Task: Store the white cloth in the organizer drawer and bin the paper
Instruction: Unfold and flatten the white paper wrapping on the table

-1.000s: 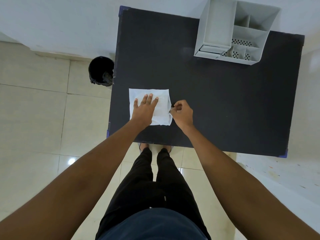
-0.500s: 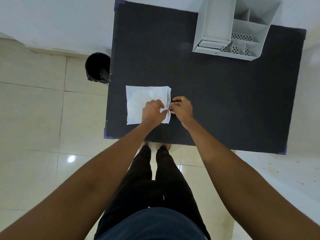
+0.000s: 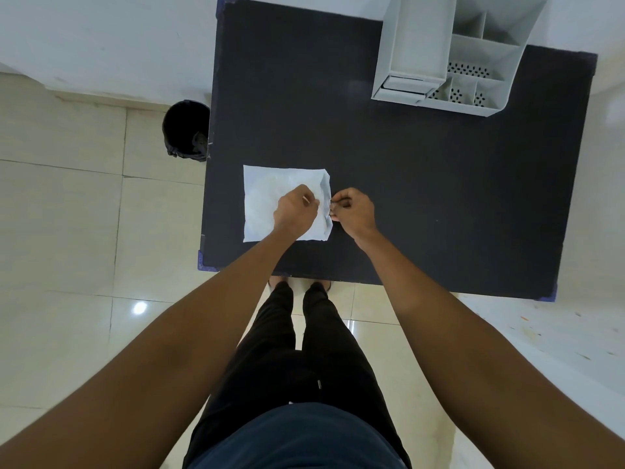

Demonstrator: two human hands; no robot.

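Observation:
A flat white square, the white cloth (image 3: 267, 198), lies near the front left corner of the black table (image 3: 422, 198); I cannot tell cloth from paper within it. My left hand (image 3: 295, 214) rests on its right half with the fingers curled and pinching the sheet. My right hand (image 3: 351, 211) is just off the right edge, fingertips pinched on that edge, which is slightly lifted and creased. The white organizer (image 3: 449, 52) stands at the table's far right, its drawer (image 3: 404, 84) low on the left front.
A black bin (image 3: 186, 130) stands on the tiled floor, close against the table's left edge. A white wall runs behind the table. My legs and feet are below the table's front edge.
My left hand went from lying flat on the sheet to curled and pinching near its right edge. My right hand stayed at that edge, which has risen a little.

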